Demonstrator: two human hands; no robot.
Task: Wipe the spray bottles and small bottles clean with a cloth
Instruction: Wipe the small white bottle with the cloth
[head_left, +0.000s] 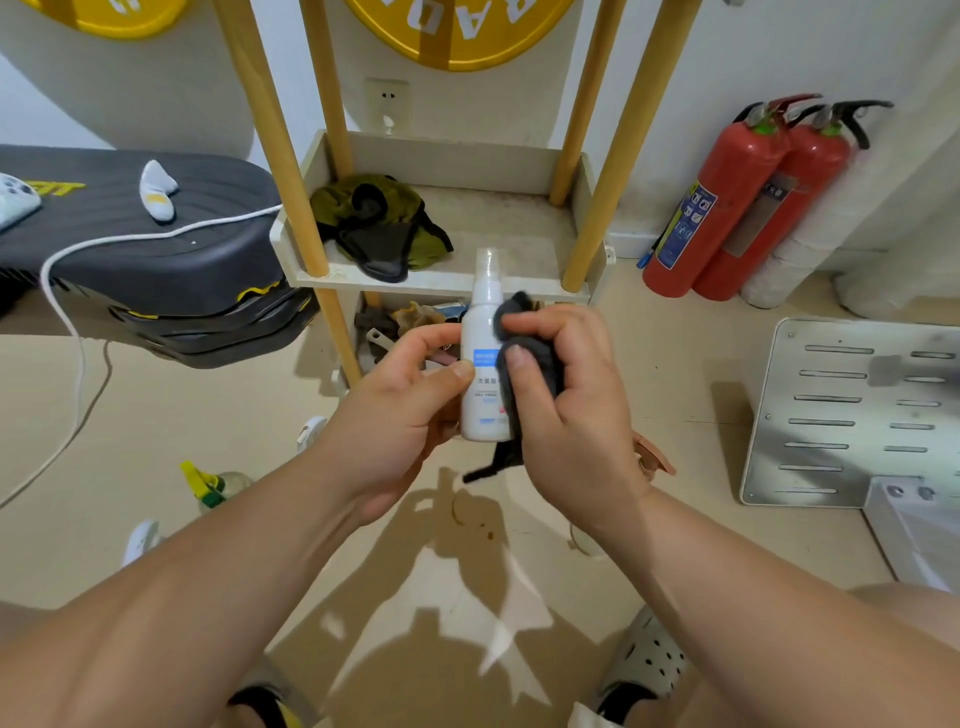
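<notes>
Spray bottle (483, 322): white plastic, smooth, faint gloss, with a clear plastic cap and a paper-like label.
Cloth (537, 371): dark grey, soft, matt.
Shelf posts (275, 156): pale wood, smooth.
Shelf tray (498, 218): off-white, matt, grimy.
Fire extinguishers (727, 197): red painted metal, glossy.
Slotted panel (841, 410): bare metal, dull sheen.
Floor (208, 395): beige, smooth.
</notes>
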